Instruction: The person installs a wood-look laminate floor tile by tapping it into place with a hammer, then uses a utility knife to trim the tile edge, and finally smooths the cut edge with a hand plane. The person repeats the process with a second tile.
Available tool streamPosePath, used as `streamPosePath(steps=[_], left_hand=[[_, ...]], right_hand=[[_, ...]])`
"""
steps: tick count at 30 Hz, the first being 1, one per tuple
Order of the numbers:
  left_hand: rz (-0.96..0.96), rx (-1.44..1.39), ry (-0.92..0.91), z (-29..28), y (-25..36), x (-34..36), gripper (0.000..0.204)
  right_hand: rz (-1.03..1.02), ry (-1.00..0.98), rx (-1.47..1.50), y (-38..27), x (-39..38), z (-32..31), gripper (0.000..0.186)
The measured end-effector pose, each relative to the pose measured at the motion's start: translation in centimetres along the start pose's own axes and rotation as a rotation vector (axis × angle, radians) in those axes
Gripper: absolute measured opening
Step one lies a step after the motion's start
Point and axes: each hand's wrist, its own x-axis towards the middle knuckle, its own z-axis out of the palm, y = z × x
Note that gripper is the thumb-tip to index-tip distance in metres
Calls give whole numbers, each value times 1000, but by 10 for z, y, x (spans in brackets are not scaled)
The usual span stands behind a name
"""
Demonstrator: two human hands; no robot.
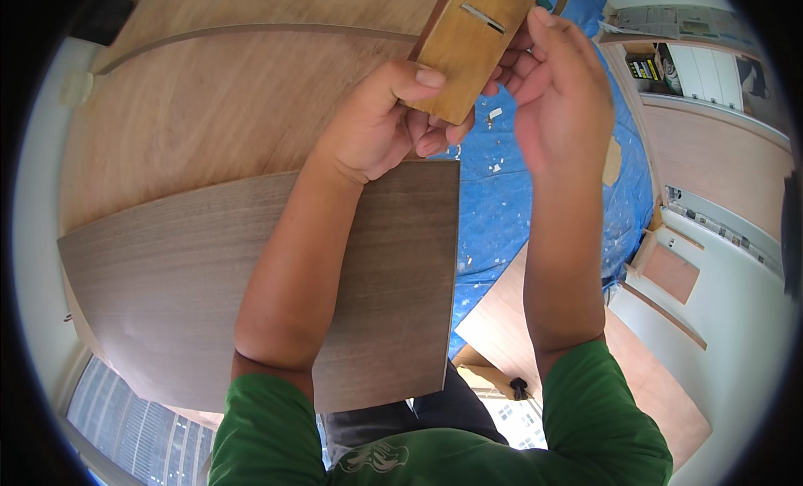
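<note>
A wooden hand plane (470, 63) is held up at the top middle, its flat sole toward me and the blade slot showing. My left hand (378, 122) grips its near end, thumb on the sole and fingers curled behind. Along the plane's right side is my right hand (565, 97), its fingers bent in against the edge and partly hidden behind it. The plane's far end is cut off by the frame. Below my left forearm lies a dark wood-grain panel (389, 268), its right edge straight.
Light plywood (209, 109) with a curved strip lies beyond the dark panel. Blue sheeting (493, 210) with white scraps covers the floor to the right. Another pale board (652, 377) leans at lower right. Shelving (711, 76) and a wood-faced unit (711, 143) stand on the right.
</note>
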Motion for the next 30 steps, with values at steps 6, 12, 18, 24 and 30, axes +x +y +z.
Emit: streamPosePath(steps=[6, 12, 18, 24, 30], left_hand=[[-40, 41, -18, 1, -2, -4, 72], [-68, 19, -79, 4, -3, -6, 46], [140, 637, 308, 21, -23, -1, 48], [188, 844, 164, 17, -25, -5, 46], [272, 681, 429, 3, -26, 1, 32]], right_hand=[[74, 2, 32, 7, -9, 7, 54], [221, -349, 443, 18, -21, -4, 99], [8, -218, -138, 22, -28, -6, 74], [131, -30, 108, 20, -34, -10, 46], [187, 219, -282, 13, -47, -60, 41]])
